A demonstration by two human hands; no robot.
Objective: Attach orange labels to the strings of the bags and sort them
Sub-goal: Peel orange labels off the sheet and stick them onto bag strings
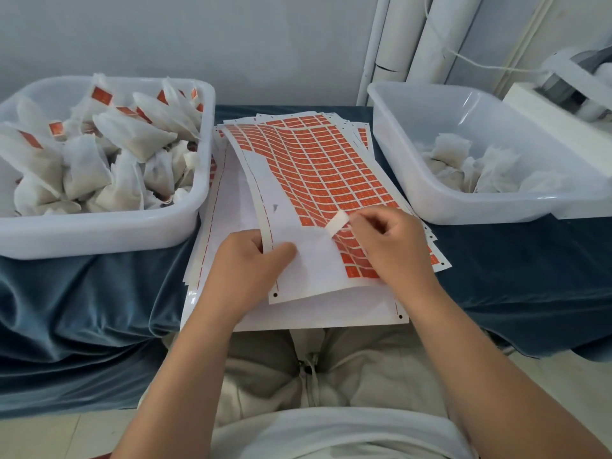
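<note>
A label sheet (331, 167), printed with rows of small orange labels, lies curved on top of a stack of sheets (298, 314) in the middle of the bench (530, 260), which is draped in a blue cloth (82, 309). The near-left part of the label sheet is bare white backing.

The left hand (251, 260) grips the label sheet's near-left edge, thumb on top of the paper and the fingers curled under it, so that the edge stands lifted off the stack. The right hand (394, 240) is over the near-right part of the label sheet, finger and thumb closed narrow on one label (337, 223). That label is partly peeled up with its pale underside showing; whether its far end is touching the sheet cannot be told.

Left of the label sheet stands a white tub (99, 235) heaped with labelled bags (132, 134), white pouches with orange tags showing among them. Right of the label sheet stands a second tub (463, 208), holding only a low pile of plain bags (463, 167) against its far-right side, with no orange on them.

Beyond the label sheet's far-right corner, white pipes (397, 44) rise along the wall. A white machine (579, 91) sits behind the second tub.
</note>
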